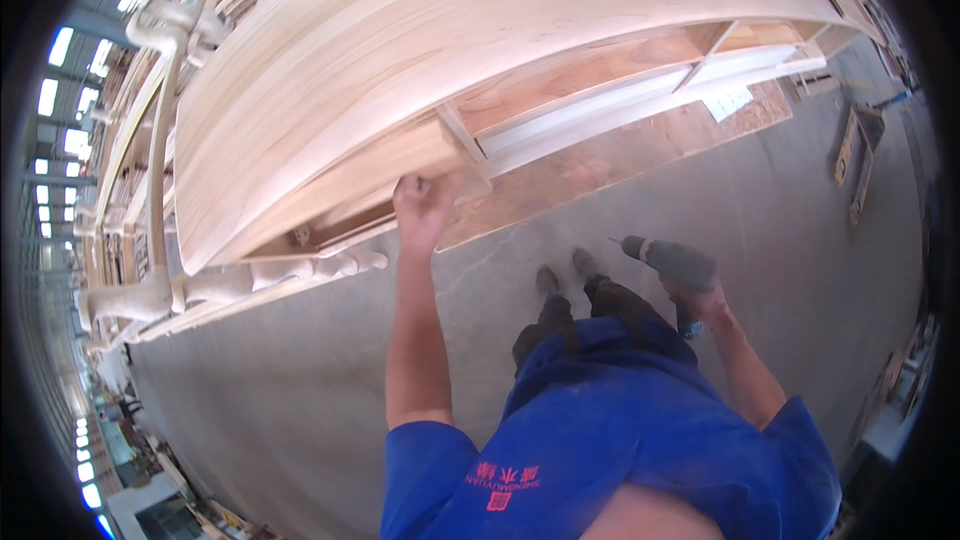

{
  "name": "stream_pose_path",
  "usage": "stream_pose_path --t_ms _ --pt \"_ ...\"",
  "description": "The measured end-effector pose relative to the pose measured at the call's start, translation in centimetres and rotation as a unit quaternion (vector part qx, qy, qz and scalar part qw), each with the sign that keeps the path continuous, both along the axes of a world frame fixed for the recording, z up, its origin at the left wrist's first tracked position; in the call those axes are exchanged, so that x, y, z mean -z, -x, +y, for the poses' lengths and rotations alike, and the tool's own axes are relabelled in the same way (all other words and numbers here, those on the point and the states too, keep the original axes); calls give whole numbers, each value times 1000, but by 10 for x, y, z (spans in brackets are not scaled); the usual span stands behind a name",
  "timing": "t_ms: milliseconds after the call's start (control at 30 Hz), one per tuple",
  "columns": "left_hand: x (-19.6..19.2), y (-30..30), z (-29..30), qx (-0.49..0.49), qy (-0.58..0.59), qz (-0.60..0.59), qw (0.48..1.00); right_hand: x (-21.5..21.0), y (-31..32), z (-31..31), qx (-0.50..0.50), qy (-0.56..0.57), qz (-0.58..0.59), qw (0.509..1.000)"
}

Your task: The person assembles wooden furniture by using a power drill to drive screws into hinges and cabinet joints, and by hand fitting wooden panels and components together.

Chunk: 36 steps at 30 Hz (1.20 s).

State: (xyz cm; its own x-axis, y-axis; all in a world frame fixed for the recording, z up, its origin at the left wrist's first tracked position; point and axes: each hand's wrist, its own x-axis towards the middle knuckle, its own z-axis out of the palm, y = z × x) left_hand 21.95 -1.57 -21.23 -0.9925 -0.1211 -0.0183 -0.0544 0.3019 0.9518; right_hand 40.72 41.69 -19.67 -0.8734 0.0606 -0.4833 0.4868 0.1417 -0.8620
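Fingers (445,183) of the left hand (422,208) curl over the lower edge of a drawer front (400,165) in the pale wooden cabinet (420,30), gripping it. Lower right, the right hand (700,297) is wrapped around a cordless drill (672,260), held near the hip, bit pointing left. Below lies the grey concrete floor (280,390), with a turned wooden leg (250,280) at the cabinet's left end.

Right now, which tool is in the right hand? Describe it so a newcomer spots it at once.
Start at the big pale wooden cabinet filling the top of the view, then drop to the grey concrete floor right of the person's shoes. There the right hand grips a cordless drill, its nose pointing left. It is the only dark green, compact thing among pale wood.
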Motion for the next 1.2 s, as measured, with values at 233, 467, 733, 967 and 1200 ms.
stream_pose_path --t_ms 233,467,733,967,1200 --pt "-8 -28 -16 -50 -4 76 996 10 -13 1 2 22 7 1000" --pt "8 -14 18 -121 13 72 990 27 -17 34 10 29 20 999" --pt "23 -45 153 -35 94 94 991 28 0 133 2 56 98 994" --pt "-41 -20 332 102 21 75 992 8 1 250 76 43 92 992" --pt "-65 6 491 225 -57 44 972 -39 31 356 145 33 150 977"
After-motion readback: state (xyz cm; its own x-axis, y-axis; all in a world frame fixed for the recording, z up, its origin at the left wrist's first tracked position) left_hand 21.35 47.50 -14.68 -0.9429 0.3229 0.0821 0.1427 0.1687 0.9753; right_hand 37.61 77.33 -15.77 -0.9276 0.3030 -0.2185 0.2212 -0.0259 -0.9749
